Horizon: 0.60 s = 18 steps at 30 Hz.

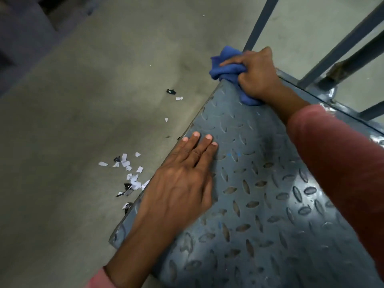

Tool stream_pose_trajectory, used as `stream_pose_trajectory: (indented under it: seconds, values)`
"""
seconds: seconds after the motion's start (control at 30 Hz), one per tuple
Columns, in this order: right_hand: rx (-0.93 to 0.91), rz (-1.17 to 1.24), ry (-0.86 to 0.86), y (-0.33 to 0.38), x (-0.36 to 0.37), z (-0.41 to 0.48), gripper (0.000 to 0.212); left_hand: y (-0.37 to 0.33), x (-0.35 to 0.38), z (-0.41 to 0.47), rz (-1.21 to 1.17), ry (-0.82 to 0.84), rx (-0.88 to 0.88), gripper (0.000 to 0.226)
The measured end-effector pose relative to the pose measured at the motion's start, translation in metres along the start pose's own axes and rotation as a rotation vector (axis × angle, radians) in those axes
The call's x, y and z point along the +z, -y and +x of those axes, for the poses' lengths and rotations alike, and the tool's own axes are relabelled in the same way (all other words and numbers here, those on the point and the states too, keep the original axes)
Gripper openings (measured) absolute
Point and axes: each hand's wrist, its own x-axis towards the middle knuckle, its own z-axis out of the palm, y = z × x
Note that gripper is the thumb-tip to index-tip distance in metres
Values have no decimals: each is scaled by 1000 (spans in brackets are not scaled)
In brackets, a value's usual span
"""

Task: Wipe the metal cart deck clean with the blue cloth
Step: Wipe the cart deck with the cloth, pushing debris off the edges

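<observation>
Torn white and dark paper scraps (133, 175) lie scattered on the concrete floor (72, 121) just beside the left edge of the metal cart deck (259, 194), with a few more farther up near its far corner. Grey frame bars (342, 44) rise from the deck's far rim, and one post stands right behind the right hand (257, 73). That hand has its fingers curled tight round the bunched blue cloth (226, 67) and presses it on the far corner, where part of the cloth hangs out past the edge. The left hand (182, 179) lies flat on the tread plate along the left edge, fingers straight and together, holding nothing. Between the two hands the patterned deck is bare, and a pink sleeve (336, 159) crosses its right side.
</observation>
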Motion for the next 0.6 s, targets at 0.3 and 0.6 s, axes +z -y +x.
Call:
stream_pose_trajectory:
  seconds: [0.3, 0.6]
  values:
    - [-188, 115, 102, 39, -3, -44, 73, 1, 1, 0, -15, 1, 27, 62]
    - [-210, 234, 98, 70, 27, -93, 68, 0, 3, 2, 4, -46, 24, 60]
